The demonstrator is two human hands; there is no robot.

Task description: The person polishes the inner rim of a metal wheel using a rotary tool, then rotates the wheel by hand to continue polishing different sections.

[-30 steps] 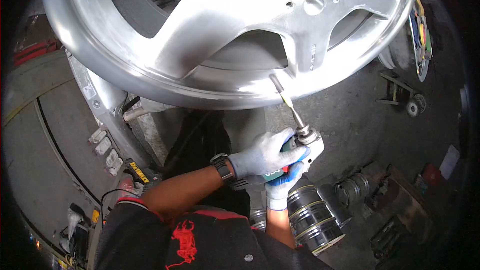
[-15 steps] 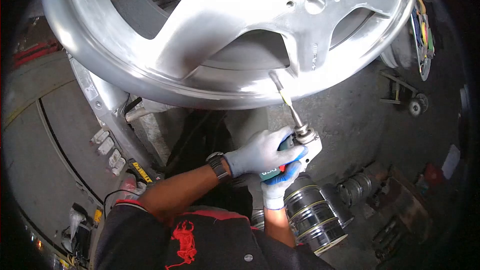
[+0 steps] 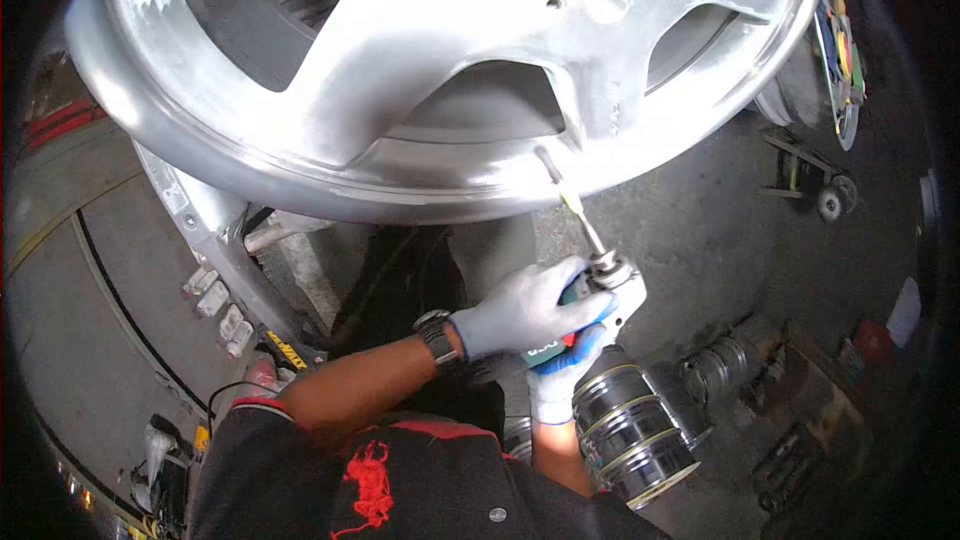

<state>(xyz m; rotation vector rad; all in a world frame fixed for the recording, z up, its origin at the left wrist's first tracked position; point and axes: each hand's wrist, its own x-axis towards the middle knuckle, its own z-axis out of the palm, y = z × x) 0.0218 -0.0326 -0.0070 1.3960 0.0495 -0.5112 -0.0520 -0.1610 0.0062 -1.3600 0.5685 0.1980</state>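
Observation:
A large bare-metal alloy wheel [image 3: 370, 80] fills the upper part of the head view, its rim lip toward me. Both my hands, in white gloves with blue palms, are closed round a die grinder [image 3: 627, 292] with a green body. My left hand [image 3: 525, 308], with a watch on the wrist, wraps the body near the front. Lower down, my right hand [image 3: 565, 380] grips it from below. The slim shaft [image 3: 592, 235] points up to the rim, its tip at the inner lip beside a spoke. Contact there is hard to make out in the glare.
A metal stand [image 3: 190, 210] is under the wheel's left side. Shiny banded cylinders [image 3: 635, 430] stand below right of my hands. A yellow-and-black DeWalt item [image 3: 288, 348] lies left of my forearm. A small caster [image 3: 833, 202] is on the right floor.
The wheel sits slightly farther left in view, as the camera shifts a little. The grinder's tip stays at the inner rim lip, and both hands keep their hold.

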